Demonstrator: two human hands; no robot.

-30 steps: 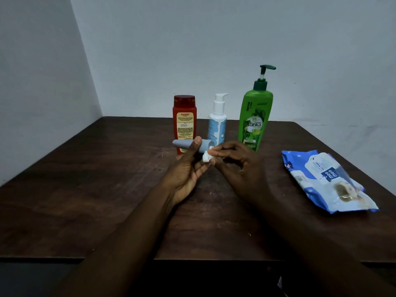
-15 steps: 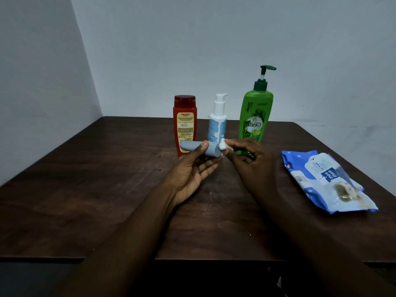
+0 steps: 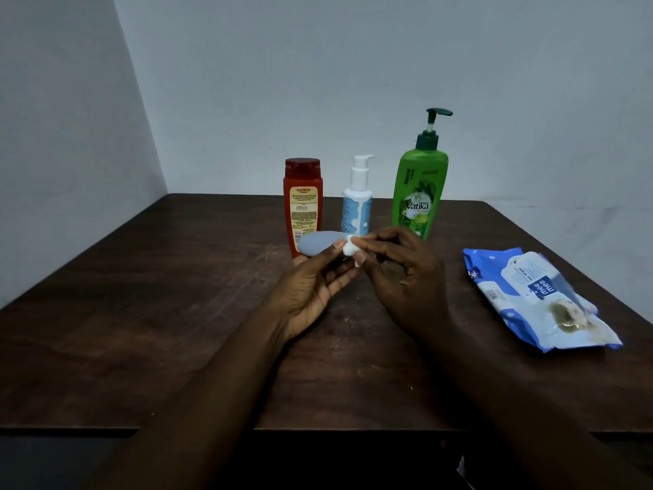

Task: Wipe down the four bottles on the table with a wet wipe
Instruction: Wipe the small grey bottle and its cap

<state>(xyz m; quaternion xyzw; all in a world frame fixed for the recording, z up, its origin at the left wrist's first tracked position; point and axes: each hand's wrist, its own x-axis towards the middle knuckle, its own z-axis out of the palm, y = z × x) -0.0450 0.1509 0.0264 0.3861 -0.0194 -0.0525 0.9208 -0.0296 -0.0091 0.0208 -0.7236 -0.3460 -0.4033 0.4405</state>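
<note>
Grey-blue plastic: the small bottle (image 3: 319,242) lies on its side, held above the tabletop (image 3: 176,313) in my left hand (image 3: 311,288), with the fingers cradling it from below and the thumb bearing on it from the near side. Its long axis runs left to right, rounded end out to my left, the other end pointing at my right hand (image 3: 399,274). That hand pinches a balled-up white wipe (image 3: 349,248) between thumb and fingertips, and the wipe touches the bottle's right end. So the right is the working hand, and I judge the wiping has to travel leftward along the length while the left turns the bottle. Just behind, the other three stand upright in a row: red bottle (image 3: 302,203), white pump bottle (image 3: 357,206), green bottle (image 3: 420,192). Neither hand touches them. Whether they are wiped yet I cannot tell. Well off to my right the blue pack (image 3: 537,298) lies flat.
</note>
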